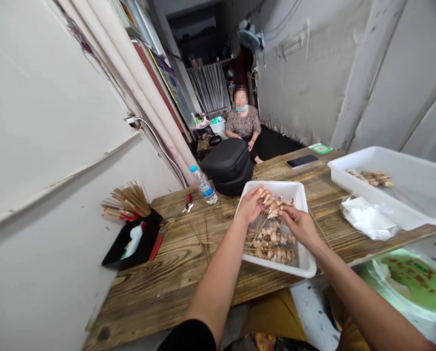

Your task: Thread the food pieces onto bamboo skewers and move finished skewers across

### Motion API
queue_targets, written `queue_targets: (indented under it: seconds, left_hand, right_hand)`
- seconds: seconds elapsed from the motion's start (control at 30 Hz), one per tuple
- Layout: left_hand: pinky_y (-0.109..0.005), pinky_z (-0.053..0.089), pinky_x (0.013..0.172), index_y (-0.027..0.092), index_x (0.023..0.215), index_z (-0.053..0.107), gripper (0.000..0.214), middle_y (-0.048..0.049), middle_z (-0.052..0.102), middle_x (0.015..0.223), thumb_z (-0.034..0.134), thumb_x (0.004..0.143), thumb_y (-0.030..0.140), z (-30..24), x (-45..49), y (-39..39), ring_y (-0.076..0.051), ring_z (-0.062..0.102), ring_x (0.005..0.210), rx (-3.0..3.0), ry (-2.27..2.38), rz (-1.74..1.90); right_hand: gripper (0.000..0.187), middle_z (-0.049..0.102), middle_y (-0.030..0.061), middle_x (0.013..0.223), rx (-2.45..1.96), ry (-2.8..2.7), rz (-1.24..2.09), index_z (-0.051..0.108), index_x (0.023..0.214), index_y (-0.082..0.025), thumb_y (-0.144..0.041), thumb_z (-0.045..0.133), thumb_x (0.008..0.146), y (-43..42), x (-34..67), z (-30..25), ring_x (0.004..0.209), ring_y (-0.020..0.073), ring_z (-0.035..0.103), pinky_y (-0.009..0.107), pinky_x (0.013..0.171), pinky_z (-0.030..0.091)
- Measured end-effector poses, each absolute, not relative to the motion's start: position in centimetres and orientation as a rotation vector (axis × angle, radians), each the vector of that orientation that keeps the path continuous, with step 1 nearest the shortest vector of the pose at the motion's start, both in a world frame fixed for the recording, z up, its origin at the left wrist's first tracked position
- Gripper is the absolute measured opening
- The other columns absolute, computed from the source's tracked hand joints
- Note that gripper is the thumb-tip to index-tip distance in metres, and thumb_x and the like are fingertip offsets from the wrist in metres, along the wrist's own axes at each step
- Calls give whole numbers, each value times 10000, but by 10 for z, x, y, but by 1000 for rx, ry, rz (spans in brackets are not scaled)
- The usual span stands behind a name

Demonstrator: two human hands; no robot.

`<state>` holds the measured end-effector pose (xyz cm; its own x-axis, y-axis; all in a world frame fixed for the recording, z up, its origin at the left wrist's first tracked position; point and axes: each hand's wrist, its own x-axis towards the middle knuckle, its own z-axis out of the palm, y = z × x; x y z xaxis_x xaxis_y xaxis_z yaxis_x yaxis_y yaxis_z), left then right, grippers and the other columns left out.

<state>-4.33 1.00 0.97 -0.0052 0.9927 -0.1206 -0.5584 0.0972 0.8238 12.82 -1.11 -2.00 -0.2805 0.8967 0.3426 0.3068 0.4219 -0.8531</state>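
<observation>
Over a white plastic tray (pixel 307 269), both my hands work on a skewer of pale meat pieces (pixel 271 201). My left hand (pixel 250 205) is closed around it from the left. On the right, the fingertips of my right hand (pixel 298 224) pinch meat at the skewer's lower end. Several finished-looking meat skewers (pixel 274 254) lie side by side in the tray below, their sticks pointing left. The thin stick in my grip is partly hidden by my fingers and the meat.
Loose bamboo sticks (pixel 203 241) lie left of the tray. Beyond stand a water bottle (pixel 205 189) and black case (pixel 227 163). A larger white tray (pixel 418 170) and plastic bag (pixel 367 218) are at right, a green-lined bucket (pixel 411 280) below. A person (pixel 244 122) sits behind.
</observation>
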Motion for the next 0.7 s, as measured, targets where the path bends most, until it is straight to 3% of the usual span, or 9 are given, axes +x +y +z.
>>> queue_targets:
  seconds: [0.1, 0.2, 0.3, 0.4, 0.53, 0.7]
  left_hand:
    - [-323, 531, 703, 220, 1262, 456, 409, -96, 692, 924, 508, 886, 373, 10, -44, 11, -185, 678, 797, 624, 858, 1395]
    - [-303, 526, 706, 122, 1167, 522, 393, -107, 694, 814, 443, 903, 403, 2, -46, 16, -164, 668, 697, 640, 1054, 1432]
    - [-280, 512, 689, 120, 1085, 580, 317, -77, 697, 770, 510, 863, 336, -12, -48, 21, -154, 654, 658, 856, 1318, 1433]
    - [-291, 508, 745, 145, 1066, 623, 290, -80, 710, 858, 523, 840, 295, -23, -47, 22, -169, 656, 730, 1281, 1435, 1327]
    - [-312, 470, 849, 168, 1068, 668, 310, -89, 712, 970, 499, 839, 292, -21, -39, 14, -204, 653, 853, 1830, 1492, 1039]
    - [-321, 423, 887, 184, 1033, 695, 305, -95, 689, 1076, 468, 839, 246, -12, -32, 4, -240, 621, 977, 2147, 1506, 715]
  right_hand:
    - [307, 700, 35, 842, -1003, -1763, 888, 663, 869, -209, -446, 472, 840, -15, 128, -16, 792, 226, 632, 312, 722, 501]
    - [290, 688, 28, 844, -985, -1635, 936, 642, 851, -221, -453, 469, 854, -20, 133, -9, 771, 211, 625, 293, 713, 502]
    - [307, 640, 29, 730, -1019, -1531, 959, 631, 820, -206, -473, 481, 846, -20, 148, 3, 668, 177, 576, 265, 626, 475]
    - [344, 527, 2, 581, -1088, -1445, 997, 619, 812, -187, -520, 534, 800, -13, 174, 15, 521, 128, 448, 239, 483, 379]
    - [400, 380, -48, 496, -1153, -1408, 972, 521, 647, -187, -569, 581, 747, -1, 206, 21, 447, 81, 296, 220, 418, 261]
    - [420, 406, -51, 487, -1238, -1463, 758, 534, 682, -178, -587, 530, 778, 19, 239, 9, 446, 88, 328, 219, 434, 280]
